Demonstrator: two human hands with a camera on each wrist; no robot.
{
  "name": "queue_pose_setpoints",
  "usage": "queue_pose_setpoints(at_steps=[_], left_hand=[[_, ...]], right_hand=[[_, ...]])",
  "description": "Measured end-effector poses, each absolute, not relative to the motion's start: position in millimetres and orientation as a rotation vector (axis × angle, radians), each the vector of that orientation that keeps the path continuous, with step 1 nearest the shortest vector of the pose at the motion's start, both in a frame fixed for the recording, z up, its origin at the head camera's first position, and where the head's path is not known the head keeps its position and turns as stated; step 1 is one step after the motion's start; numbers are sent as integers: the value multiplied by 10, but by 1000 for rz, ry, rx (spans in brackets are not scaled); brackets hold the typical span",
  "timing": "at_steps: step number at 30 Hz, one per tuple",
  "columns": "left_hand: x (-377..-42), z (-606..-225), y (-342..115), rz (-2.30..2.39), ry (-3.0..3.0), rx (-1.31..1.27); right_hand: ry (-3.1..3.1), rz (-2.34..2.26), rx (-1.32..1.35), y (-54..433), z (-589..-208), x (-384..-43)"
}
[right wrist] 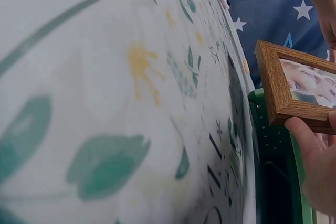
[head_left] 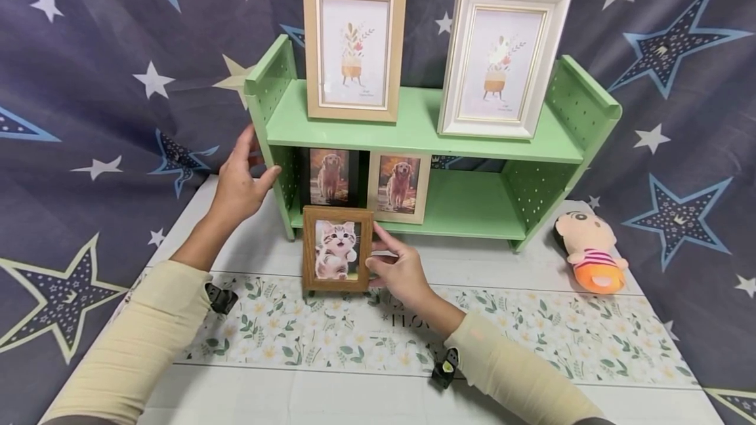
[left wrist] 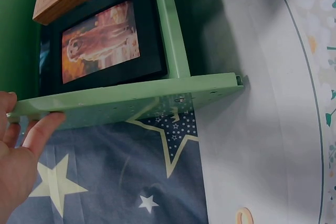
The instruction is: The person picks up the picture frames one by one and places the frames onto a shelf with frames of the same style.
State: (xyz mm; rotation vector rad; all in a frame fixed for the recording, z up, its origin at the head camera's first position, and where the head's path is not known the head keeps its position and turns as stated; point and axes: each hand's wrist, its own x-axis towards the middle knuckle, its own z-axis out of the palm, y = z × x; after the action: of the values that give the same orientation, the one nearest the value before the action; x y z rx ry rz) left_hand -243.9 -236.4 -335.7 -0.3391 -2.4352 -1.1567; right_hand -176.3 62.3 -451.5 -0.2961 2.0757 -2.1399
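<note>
A brown wooden picture frame (head_left: 308, 251) with a kitten photo stands upright before the green shelf (head_left: 425, 117). At its right edge my right hand (head_left: 407, 274) pinches it between thumb and fingers; the right wrist view shows the brown frame (right wrist: 275, 85) with the thumb on its border. My left hand (head_left: 239, 179) rests against the outer face of the shelf's left side panel, and in the left wrist view the fingers (left wrist: 44, 132) touch that panel (left wrist: 121, 98). On the lower level sit a black frame (head_left: 329, 179) and a light wood frame (head_left: 400, 185), both with dog photos.
On the top level stand a tan frame (head_left: 354, 113) and a white frame (head_left: 502, 126). A plush doll (head_left: 596, 261) lies right of the shelf. A floral strip (head_left: 266, 333) crosses the white table, and a star-patterned curtain (head_left: 106, 117) hangs behind.
</note>
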Motion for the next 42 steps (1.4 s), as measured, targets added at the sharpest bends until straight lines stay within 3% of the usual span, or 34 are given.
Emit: queue_pose_setpoints(at_steps=[42], left_hand=[[-2452,-3391,-2378,-1137,-2415,-358]], right_hand=[[2172,-2140,-176,1313,-4336,-1884]])
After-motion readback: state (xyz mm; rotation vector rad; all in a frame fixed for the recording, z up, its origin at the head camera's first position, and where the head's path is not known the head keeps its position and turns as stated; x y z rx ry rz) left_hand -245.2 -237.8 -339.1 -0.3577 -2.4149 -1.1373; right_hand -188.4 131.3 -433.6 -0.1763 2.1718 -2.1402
